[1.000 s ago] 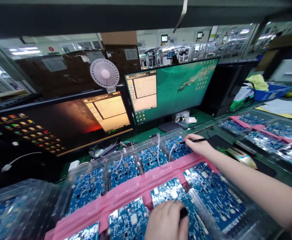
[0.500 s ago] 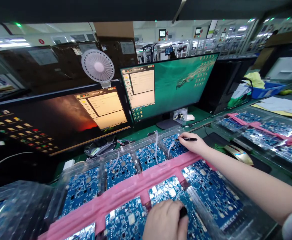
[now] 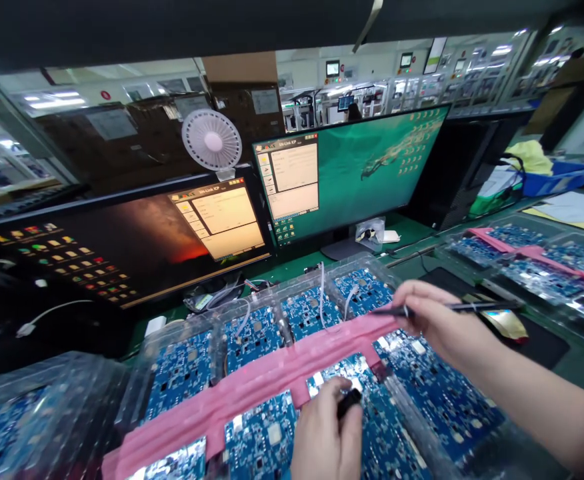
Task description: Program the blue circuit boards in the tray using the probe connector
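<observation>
2 hands have just shifted: the right hand (image 3: 429, 317) is back from the far blue board (image 3: 365, 287), its fingers pinching a black pen (image 3: 397, 311) near the pink strip (image 3: 267, 363), so marking seems paused. The left hand (image 3: 322, 433), half curled above nearer boards (image 3: 275, 433), pinches a small black cap (image 3: 349, 401).
</observation>
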### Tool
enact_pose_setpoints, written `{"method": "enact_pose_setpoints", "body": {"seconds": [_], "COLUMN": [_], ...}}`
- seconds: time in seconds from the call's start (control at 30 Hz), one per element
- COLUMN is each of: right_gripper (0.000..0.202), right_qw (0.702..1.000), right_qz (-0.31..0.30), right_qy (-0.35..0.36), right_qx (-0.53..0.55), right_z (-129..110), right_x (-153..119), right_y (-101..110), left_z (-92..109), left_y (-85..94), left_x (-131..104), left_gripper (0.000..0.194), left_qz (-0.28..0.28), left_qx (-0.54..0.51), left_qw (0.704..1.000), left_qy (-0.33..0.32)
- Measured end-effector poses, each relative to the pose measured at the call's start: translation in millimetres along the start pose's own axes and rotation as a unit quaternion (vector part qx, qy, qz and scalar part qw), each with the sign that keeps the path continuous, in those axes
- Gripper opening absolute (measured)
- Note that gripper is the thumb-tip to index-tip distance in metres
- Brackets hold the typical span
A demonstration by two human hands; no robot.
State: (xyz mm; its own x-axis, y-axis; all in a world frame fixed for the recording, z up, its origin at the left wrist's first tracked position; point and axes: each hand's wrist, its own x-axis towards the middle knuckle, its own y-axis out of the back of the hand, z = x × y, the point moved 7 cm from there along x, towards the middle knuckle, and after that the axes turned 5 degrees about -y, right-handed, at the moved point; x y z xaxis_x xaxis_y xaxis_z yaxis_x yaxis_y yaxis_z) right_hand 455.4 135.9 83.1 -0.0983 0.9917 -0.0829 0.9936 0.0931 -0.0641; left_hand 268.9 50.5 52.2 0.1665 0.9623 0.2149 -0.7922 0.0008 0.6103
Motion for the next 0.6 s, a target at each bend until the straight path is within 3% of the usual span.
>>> {"method": "enact_pose_setpoints", "body": {"seconds": [0.1,0.27,0.4,0.6], "right_gripper": [0.028,0.032,0.034,0.036], "right_qw": [0.991,0.985,0.982,0.968], "right_qz": [-0.093,-0.111,-0.121,-0.206], "right_qy": [-0.087,-0.111,-0.137,-0.140], "right_qx": [0.043,0.072,0.035,-0.040], "right_z": [19,33,39,52], "right_x": [-26,-29,-28,-42], "right_y": [-35,-54,-61,-83], "left_z": [-5,-6,-5,-2], "left_y": [6.7,10.7,9.6,-5.6], "left_x": [1,4,2,1], "left_gripper": [0.021,0.021,0.020,0.020], "left_qz": [0.051,0.082,0.080,-0.018], "left_qx": [-0.083,-0.134,-0.137,-0.085], "left_qw": [0.992,0.981,0.984,0.995], "left_qy": [0.084,0.115,0.085,-0.039]}}
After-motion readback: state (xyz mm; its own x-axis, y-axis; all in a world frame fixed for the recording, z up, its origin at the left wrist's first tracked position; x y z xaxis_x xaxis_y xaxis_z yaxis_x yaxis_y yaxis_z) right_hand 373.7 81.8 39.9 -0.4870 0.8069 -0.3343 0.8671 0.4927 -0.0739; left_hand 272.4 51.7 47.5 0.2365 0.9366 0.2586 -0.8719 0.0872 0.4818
